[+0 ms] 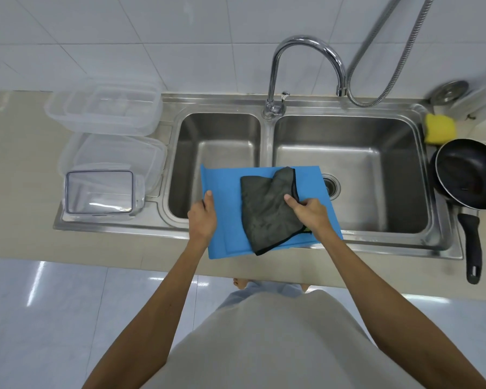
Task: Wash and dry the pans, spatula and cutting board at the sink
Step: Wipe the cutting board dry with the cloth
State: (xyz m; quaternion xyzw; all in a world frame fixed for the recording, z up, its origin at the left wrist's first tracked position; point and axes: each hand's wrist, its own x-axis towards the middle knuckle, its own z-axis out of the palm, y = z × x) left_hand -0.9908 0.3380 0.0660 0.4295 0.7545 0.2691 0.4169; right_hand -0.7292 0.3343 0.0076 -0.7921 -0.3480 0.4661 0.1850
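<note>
- The left hand (203, 215) grips the left edge of the blue cutting board (225, 220), thumb on top.
- The right hand (309, 213) pinches a grey cloth (267, 211) lying on the board, between the hands.
- The board lies over the sink (348, 153).
- A black pan (470, 172) sits well right of the right hand.
- No readable writing.

Blue cutting board (225, 220), grey black-edged cloth (267, 209), yellow sponge (439, 131), seemingly black pan (469, 172).

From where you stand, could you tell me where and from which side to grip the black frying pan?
Probably by its handle, from the counter's near edge: the frying pan rests upright right of the sink, and the handle sticks out toward you, free.
</note>
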